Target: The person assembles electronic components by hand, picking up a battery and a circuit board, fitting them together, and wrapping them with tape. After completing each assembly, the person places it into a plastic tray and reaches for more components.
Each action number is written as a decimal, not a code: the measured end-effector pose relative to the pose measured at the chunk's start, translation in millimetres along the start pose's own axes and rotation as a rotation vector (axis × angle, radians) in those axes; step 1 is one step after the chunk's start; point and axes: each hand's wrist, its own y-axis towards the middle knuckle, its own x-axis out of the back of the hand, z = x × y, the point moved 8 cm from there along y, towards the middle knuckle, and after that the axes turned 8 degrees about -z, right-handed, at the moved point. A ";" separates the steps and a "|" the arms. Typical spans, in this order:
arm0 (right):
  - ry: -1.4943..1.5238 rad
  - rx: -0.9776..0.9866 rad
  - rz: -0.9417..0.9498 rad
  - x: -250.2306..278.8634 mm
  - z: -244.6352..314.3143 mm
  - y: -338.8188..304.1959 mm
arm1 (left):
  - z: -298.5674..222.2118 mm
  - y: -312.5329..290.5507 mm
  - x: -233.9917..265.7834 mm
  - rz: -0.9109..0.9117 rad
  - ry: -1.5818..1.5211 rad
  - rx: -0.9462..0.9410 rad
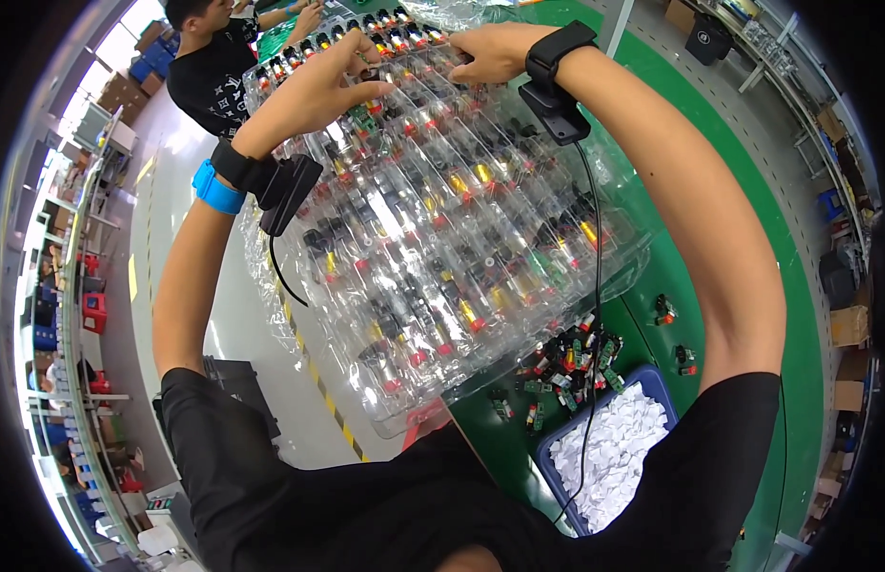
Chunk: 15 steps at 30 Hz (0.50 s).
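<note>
A stack of clear plastic blister trays (404,224) lies before me, its slots holding small parts with black, red and yellow pieces. My left hand (335,81) is over the far left part of the top tray, its thumb stretched out and its fingers bent, with a gap between them. At the far right part, my right hand (490,55) has its thumb and forefinger curved and apart, close to the tray. Nothing held shows in either hand. Along the far edge stands a row of parts (396,38) with black tops and yellow and red bodies.
Loose parts with green circuit boards (571,367) lie heaped on the green table (685,276), near a blue bin (663,386) of crumpled white scraps. Another person (209,62) works at the far left. A cable (598,248) hangs from my right wrist across the trays.
</note>
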 end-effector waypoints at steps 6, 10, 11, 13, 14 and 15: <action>0.506 -0.240 0.145 24.3 -16.7 -16.5 | -0.8 -20.4 42.2 -0.109 -0.098 0.039; 0.960 -0.236 0.114 106.3 -8.9 -97.1 | -70.8 -60.7 87.4 -0.255 -0.116 0.064; 0.865 -0.333 0.065 124.1 -10.6 -128.0 | -92.1 -77.7 87.7 -0.276 -0.153 0.146; 0.786 -0.429 0.143 143.5 31.9 -153.0 | -115.1 -157.5 105.5 -0.330 -0.187 0.457; 0.658 -0.657 0.248 187.0 49.0 -213.2 | -131.0 -173.5 95.9 -0.182 -0.402 0.369; 0.722 -0.815 0.312 186.0 55.3 -263.7 | -137.5 -191.7 84.8 -0.044 -0.553 0.328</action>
